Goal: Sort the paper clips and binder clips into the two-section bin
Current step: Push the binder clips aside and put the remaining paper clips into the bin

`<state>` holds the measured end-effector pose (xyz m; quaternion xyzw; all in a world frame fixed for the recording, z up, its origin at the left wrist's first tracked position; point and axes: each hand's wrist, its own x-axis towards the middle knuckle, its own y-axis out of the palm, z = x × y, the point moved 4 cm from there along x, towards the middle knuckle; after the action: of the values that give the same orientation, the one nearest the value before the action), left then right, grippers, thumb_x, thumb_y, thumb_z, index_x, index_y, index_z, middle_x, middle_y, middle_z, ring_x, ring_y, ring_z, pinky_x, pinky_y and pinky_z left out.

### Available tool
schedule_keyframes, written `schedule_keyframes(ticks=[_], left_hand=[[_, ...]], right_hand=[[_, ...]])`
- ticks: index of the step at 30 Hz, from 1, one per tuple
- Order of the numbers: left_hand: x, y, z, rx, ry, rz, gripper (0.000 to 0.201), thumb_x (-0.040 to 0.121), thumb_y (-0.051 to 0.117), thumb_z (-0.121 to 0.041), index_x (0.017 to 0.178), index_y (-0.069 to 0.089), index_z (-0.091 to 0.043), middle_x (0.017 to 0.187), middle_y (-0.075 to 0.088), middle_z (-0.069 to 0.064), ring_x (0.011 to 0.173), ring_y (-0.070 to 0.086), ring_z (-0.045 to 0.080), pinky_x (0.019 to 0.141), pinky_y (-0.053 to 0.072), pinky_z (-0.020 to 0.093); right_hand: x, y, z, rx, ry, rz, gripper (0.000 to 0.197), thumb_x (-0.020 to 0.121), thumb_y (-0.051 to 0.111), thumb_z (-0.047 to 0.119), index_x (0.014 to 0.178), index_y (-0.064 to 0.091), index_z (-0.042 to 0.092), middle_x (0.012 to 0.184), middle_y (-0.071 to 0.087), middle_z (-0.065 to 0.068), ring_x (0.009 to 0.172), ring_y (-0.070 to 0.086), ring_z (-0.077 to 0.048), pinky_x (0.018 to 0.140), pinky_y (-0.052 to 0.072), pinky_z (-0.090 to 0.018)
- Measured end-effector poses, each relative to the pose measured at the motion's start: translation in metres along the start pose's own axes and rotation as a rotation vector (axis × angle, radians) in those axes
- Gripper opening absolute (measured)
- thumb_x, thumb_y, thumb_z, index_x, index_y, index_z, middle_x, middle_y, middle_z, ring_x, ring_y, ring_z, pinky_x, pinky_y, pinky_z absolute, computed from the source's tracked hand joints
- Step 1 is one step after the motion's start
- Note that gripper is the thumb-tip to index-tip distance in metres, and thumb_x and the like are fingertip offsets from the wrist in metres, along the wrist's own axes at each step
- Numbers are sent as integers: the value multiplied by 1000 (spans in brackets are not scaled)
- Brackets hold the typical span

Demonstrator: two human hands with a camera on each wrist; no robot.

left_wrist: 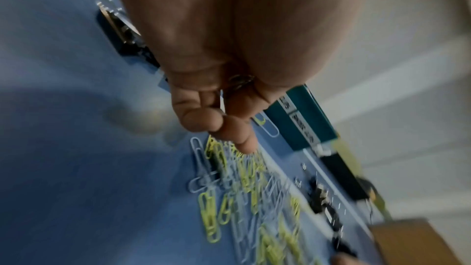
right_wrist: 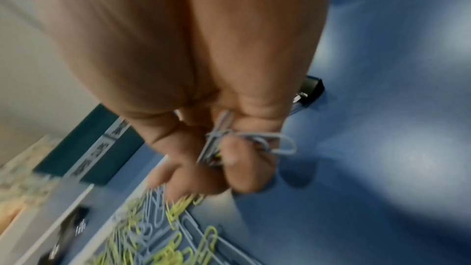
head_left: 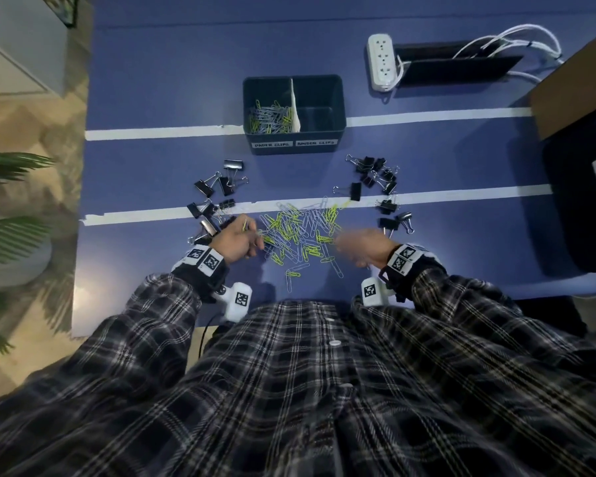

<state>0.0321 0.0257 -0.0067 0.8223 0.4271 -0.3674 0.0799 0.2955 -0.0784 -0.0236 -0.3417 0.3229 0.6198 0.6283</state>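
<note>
A dark two-section bin (head_left: 255, 98) stands on the blue table; its left section holds several paper clips (head_left: 270, 117), its right section looks empty. A heap of yellow and grey paper clips (head_left: 300, 232) lies in front of me. Black binder clips lie in two groups, left (head_left: 221, 187) and right (head_left: 375, 177). My left hand (head_left: 238, 239) is at the heap's left edge, fingers curled round a few paper clips (left_wrist: 239, 82). My right hand (head_left: 358, 246), at the heap's right edge, grips a bunch of paper clips (right_wrist: 229, 140).
A white power strip (head_left: 381, 63) and cables lie behind the bin beside a black slot. A cardboard box (head_left: 575, 87) and a dark object with a label stand at the right. White tape lines (head_left: 152, 134) cross the table. A plant is at the left.
</note>
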Motion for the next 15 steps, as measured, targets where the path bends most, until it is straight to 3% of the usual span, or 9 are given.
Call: schedule_keyframes(ticks=[2, 4, 5, 7, 8, 10, 13, 15], left_hand=[[-4, 6, -3, 106, 49, 59, 29, 94, 31, 9, 104, 42, -16, 71, 58, 7, 47, 47, 15, 46, 34, 23], [-6, 7, -5, 53, 57, 92, 38, 94, 29, 12, 119, 47, -11, 74, 56, 5, 40, 49, 3, 39, 35, 14], [-6, 8, -4, -45, 30, 130, 40, 95, 28, 11, 114, 56, -10, 72, 57, 4, 38, 49, 1, 36, 35, 12], [-5, 11, -3, -199, -29, 182, 51, 98, 25, 3, 83, 72, -12, 64, 62, -2, 40, 50, 3, 34, 35, 12], [-4, 12, -2, -154, -47, 160, 52, 97, 28, 3, 73, 70, -16, 64, 61, -4, 44, 50, 6, 37, 36, 13], [-2, 9, 4, 110, -39, 59, 34, 90, 39, 5, 73, 55, -20, 64, 52, -3, 55, 45, 13, 46, 36, 20], [-4, 11, 9, 299, -13, 115, 17, 72, 50, -10, 71, 38, -22, 62, 41, -1, 61, 36, 17, 59, 33, 29], [-5, 16, 7, 418, 22, 148, 25, 75, 57, -18, 67, 34, -22, 61, 38, -2, 61, 35, 17, 62, 33, 30]], right_hand=[[-1, -2, -1, -140, 43, -75, 23, 91, 36, 6, 83, 55, 17, 68, 43, 0, 50, 31, -11, 41, 20, -17], [-4, 0, 1, -312, 82, -109, 15, 87, 42, 15, 73, 48, 18, 64, 34, -1, 49, 25, -14, 47, 17, -20], [-5, 0, 4, -461, 71, -108, 17, 87, 48, 22, 70, 46, 17, 63, 34, -3, 50, 28, -17, 49, 20, -23], [-4, 5, 3, -802, -3, -94, 37, 86, 58, 42, 68, 55, 10, 65, 50, -12, 58, 47, -25, 56, 37, -28], [-4, 7, 1, -894, -37, -103, 48, 82, 63, 52, 71, 63, 5, 70, 61, -13, 67, 58, -26, 64, 47, -31], [-5, 13, -3, -962, -71, -137, 56, 73, 71, 59, 81, 70, 4, 81, 70, -8, 78, 66, -22, 75, 56, -36], [-2, 21, -5, -1048, -100, -235, 44, 71, 74, 55, 81, 71, 13, 83, 69, -3, 80, 65, -22, 77, 57, -38], [0, 24, -3, -1084, -101, -242, 35, 73, 70, 49, 76, 70, 14, 82, 69, -3, 82, 66, -24, 77, 57, -36]])
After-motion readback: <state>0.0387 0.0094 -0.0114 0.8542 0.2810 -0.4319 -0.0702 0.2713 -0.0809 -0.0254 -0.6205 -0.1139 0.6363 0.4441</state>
